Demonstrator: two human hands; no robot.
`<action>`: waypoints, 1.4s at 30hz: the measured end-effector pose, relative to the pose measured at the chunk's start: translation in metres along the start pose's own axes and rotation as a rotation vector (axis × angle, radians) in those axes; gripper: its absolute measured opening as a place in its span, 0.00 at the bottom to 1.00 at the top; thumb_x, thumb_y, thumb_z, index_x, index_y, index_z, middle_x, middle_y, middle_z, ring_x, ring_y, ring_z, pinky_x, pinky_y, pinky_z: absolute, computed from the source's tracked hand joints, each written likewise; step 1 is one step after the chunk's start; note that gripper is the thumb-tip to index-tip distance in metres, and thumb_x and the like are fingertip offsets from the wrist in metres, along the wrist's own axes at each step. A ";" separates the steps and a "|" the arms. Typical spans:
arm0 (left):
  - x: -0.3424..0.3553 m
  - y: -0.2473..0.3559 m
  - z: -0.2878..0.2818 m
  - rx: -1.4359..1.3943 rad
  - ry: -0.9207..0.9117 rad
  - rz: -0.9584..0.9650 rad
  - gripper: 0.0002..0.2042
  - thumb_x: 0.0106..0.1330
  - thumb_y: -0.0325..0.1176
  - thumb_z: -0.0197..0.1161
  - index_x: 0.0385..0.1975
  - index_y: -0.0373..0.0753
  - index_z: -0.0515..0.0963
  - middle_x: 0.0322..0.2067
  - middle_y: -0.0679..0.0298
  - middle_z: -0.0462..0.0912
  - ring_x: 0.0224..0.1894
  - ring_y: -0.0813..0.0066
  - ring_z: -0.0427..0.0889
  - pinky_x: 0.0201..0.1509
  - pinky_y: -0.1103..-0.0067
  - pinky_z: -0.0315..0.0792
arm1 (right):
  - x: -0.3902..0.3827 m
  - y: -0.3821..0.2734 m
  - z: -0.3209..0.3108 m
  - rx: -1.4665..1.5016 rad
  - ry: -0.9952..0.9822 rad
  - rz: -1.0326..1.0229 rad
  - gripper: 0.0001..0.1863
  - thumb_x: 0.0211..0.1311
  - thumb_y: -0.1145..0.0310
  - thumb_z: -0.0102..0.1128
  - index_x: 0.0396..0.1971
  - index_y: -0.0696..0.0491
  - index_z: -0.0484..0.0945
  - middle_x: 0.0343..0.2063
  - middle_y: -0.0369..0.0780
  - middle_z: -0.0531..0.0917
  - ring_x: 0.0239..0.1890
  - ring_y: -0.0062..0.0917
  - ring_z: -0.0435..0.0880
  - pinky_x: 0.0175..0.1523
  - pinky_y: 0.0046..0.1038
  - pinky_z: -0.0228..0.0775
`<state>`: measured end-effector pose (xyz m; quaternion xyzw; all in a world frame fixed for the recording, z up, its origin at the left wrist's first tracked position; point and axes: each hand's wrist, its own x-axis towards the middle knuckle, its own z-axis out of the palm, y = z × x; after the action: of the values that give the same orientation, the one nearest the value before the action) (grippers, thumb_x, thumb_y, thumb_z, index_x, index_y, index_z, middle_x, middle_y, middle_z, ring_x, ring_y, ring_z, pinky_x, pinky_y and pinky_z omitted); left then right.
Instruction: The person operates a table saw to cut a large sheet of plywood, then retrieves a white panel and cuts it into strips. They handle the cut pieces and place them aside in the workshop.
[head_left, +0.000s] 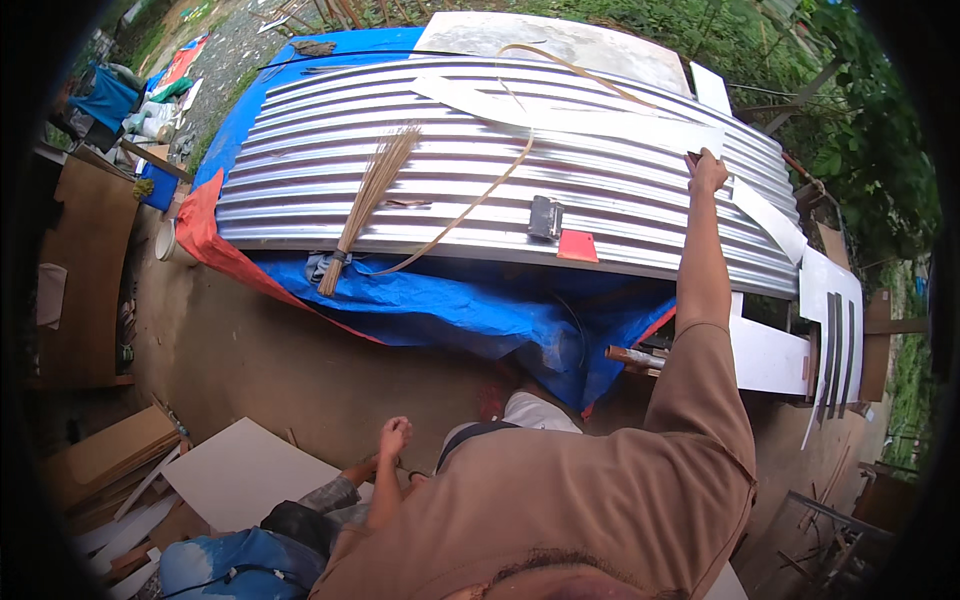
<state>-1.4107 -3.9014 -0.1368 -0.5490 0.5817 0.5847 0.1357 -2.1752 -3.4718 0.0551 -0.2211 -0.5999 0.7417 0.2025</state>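
My right arm reaches out over a corrugated metal sheet. At its end, my right hand is closed on the right end of a long white strip, which lies curved across the ridges. A small dark piece shows at the fingertips, too small to name. Close to my body, my left hand is curled with nothing visible in it. On the metal sheet lie a stick broom, a thin tan band, a black block-shaped thing and a red flat piece.
A blue tarp hangs beneath the metal sheet. White panels stand at the right. Boards and offcuts are piled at lower left, beside a white sheet. Another person's grey sleeve seems to show near my left arm.
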 end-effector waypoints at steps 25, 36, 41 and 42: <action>-0.151 0.065 0.439 0.594 -0.859 0.583 0.13 0.72 0.40 0.61 0.48 0.40 0.76 0.38 0.63 0.83 0.28 0.85 0.77 0.25 0.89 0.66 | -0.436 -0.499 -0.931 0.600 -0.665 -1.000 0.20 0.75 0.54 0.45 0.23 0.47 0.70 0.15 0.30 0.70 0.19 0.18 0.67 0.33 0.22 0.60; -0.529 -0.102 0.706 0.852 -1.693 1.150 0.15 0.73 0.38 0.60 0.52 0.35 0.75 0.42 0.62 0.83 0.43 0.75 0.80 0.50 0.77 0.74 | -0.458 -0.444 -1.093 0.792 -0.342 -0.696 0.33 0.63 0.28 0.47 0.24 0.46 0.62 0.14 0.29 0.62 0.17 0.17 0.63 0.30 0.21 0.57; -0.674 -0.162 0.780 1.033 -2.011 1.050 0.17 0.70 0.37 0.63 0.54 0.37 0.74 0.46 0.63 0.82 0.48 0.73 0.80 0.53 0.74 0.73 | -0.416 -0.454 -1.159 0.700 -0.318 -0.600 0.34 0.62 0.25 0.46 0.24 0.46 0.62 0.13 0.29 0.61 0.17 0.16 0.61 0.30 0.20 0.56; -0.690 -0.184 0.801 1.045 -2.101 1.059 0.19 0.69 0.38 0.64 0.55 0.37 0.73 0.49 0.61 0.81 0.49 0.70 0.80 0.54 0.73 0.74 | -0.405 -0.456 -1.176 0.682 -0.349 -0.586 0.34 0.62 0.25 0.45 0.25 0.46 0.62 0.13 0.29 0.61 0.17 0.16 0.61 0.30 0.20 0.55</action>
<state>-1.4032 -2.8532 0.0935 0.5872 0.5012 0.4206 0.4766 -1.1550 -2.6694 0.3216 0.1640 -0.3845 0.8339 0.3602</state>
